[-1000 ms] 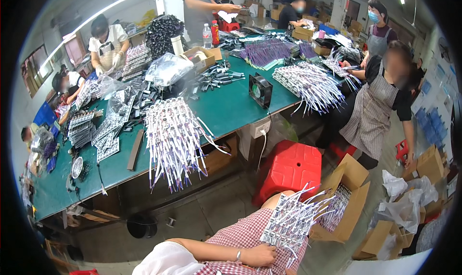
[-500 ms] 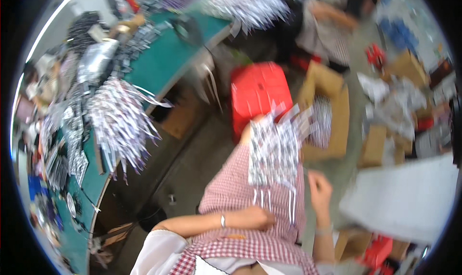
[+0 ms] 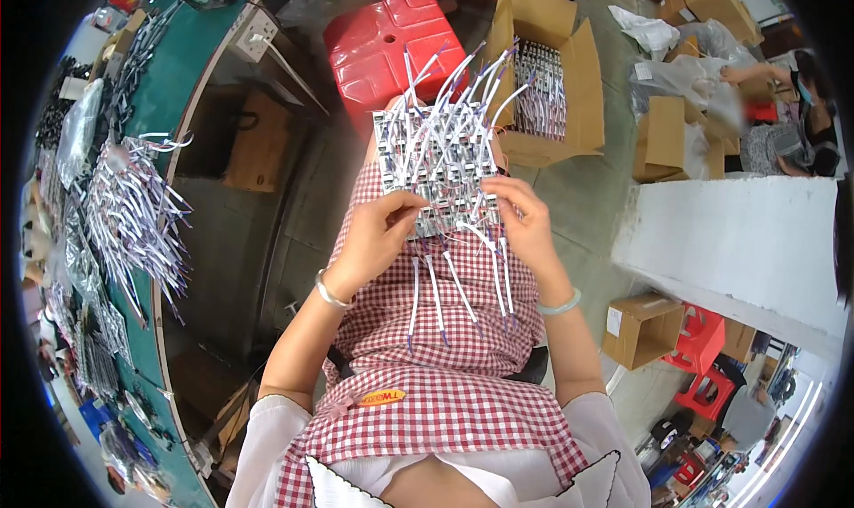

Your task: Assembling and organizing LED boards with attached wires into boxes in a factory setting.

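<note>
A panel of small circuit boards (image 3: 433, 165) lies on my lap over the checked apron. White wires with purple ends (image 3: 476, 85) fan out from its far edge, and several more hang over the near edge onto the cloth. My left hand (image 3: 378, 237) is closed in a pinch at the panel's near left part; what sits between the fingertips is too small to make out. Across from it, my right hand (image 3: 531, 228) grips the panel's right edge, index finger on top and thumb beside it.
Beyond my knees stands a red plastic stool (image 3: 391, 41). An open cardboard box (image 3: 583, 90) holds similar wired panels. To the left, a green table (image 3: 200, 41) carries a big bundle of white wires (image 3: 133, 205). A white slab-like surface (image 3: 729, 237) lies to the right.
My view has swung round and steadied. Both hands, apart from the panel before, are now at it: the left came up from my lap, the right in from the side.
</note>
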A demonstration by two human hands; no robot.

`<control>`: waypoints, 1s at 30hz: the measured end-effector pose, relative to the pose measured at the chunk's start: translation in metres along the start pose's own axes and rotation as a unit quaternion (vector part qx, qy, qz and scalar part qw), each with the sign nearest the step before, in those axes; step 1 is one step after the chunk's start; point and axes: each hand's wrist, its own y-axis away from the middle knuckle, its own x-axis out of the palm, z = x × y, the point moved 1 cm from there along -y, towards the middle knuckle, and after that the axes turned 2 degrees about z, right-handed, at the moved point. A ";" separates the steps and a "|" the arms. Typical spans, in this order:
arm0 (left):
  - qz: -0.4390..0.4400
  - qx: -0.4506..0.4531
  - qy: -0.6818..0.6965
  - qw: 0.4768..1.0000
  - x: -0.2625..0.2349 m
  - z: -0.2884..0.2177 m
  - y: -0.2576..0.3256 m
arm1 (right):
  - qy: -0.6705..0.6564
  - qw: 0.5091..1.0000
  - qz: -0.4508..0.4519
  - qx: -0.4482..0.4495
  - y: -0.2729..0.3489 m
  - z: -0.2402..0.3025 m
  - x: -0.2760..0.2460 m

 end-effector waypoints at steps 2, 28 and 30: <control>0.019 0.004 -0.027 0.999 0.012 -0.001 -0.006 | -0.069 0.994 0.074 0.051 0.008 -0.002 0.002; 0.050 0.252 -0.373 0.891 0.055 0.018 0.022 | 0.153 0.957 0.223 -0.106 0.074 0.033 -0.008; 0.120 0.308 -0.339 0.881 0.051 0.010 0.023 | 0.057 0.974 0.211 -0.063 0.074 0.039 -0.026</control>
